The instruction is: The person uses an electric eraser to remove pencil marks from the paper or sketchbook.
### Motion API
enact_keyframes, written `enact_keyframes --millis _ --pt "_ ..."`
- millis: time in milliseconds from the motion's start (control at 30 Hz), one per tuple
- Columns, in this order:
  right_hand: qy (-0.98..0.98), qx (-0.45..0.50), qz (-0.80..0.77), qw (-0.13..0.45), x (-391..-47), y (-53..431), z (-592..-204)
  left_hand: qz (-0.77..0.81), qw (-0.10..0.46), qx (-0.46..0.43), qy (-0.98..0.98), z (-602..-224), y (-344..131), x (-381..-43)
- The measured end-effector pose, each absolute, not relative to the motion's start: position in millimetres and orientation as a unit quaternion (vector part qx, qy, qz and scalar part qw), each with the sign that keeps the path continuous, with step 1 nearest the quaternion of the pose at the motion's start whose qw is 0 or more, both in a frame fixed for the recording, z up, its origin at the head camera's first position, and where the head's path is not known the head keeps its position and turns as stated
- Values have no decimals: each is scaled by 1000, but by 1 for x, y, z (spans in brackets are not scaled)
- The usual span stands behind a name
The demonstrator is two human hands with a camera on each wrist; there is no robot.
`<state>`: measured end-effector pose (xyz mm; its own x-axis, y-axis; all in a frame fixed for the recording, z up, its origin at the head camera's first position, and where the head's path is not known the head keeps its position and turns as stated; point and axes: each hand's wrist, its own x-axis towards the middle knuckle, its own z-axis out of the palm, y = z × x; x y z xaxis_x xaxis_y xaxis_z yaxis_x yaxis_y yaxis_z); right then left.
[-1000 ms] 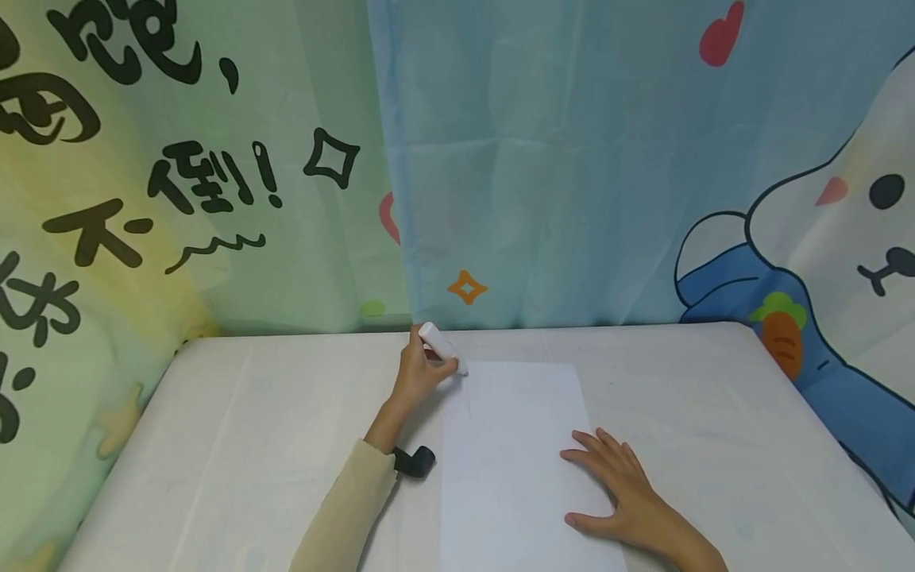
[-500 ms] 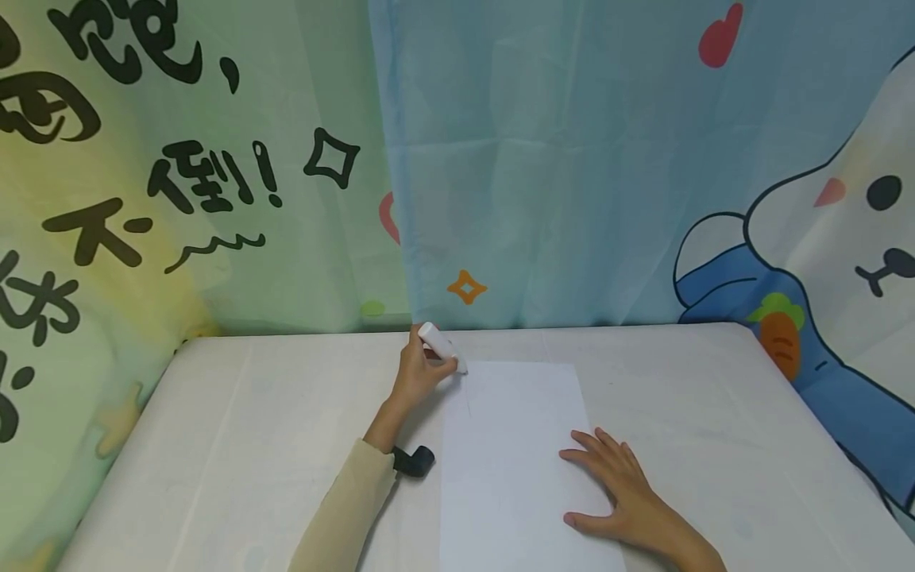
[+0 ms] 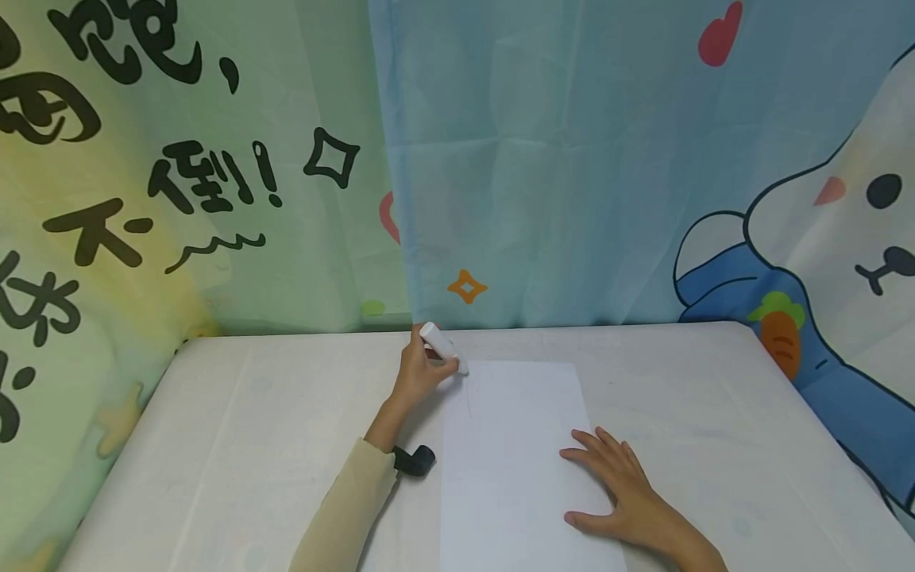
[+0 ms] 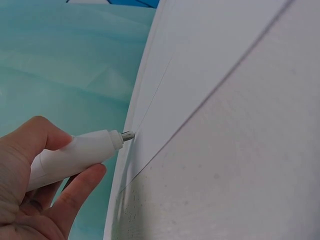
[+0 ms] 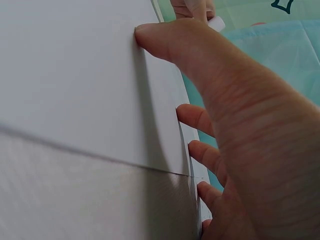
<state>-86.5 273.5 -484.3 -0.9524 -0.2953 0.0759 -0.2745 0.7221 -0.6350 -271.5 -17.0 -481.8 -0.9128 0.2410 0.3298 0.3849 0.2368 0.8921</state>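
My left hand [image 3: 417, 375] grips a thick white pen-shaped tool [image 3: 441, 344] at the top left corner of a sheet of white paper [image 3: 515, 445]. In the left wrist view the tool's short metal tip [image 4: 128, 135] points at the sheet, right by the end of a thin straight line [image 4: 157, 90] running along the paper. What kind of tool it is I cannot tell. My right hand [image 3: 620, 499] rests with spread fingers on the paper's right edge. Its thumb [image 5: 155, 40] touches the sheet, and the other fingertips lie around the edge.
The paper lies lengthwise on a white-covered table [image 3: 286, 445]. Behind the table hangs a printed cloth [image 3: 543, 175] with large lettering, a carrot and a cartoon animal. A black wrist-worn device [image 3: 416, 461] sits on the left wrist, close beside the paper's left side.
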Motion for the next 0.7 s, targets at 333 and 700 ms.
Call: enact_keyframes --millis 333,700 --pt "928 -143 -342 28 -88 272 -482 -579 57 -193 -791 -479 -17 -270" --pt "927 -157 -339 13 -90 275 -484 -578 61 -191 -791 -480 -16 -270"
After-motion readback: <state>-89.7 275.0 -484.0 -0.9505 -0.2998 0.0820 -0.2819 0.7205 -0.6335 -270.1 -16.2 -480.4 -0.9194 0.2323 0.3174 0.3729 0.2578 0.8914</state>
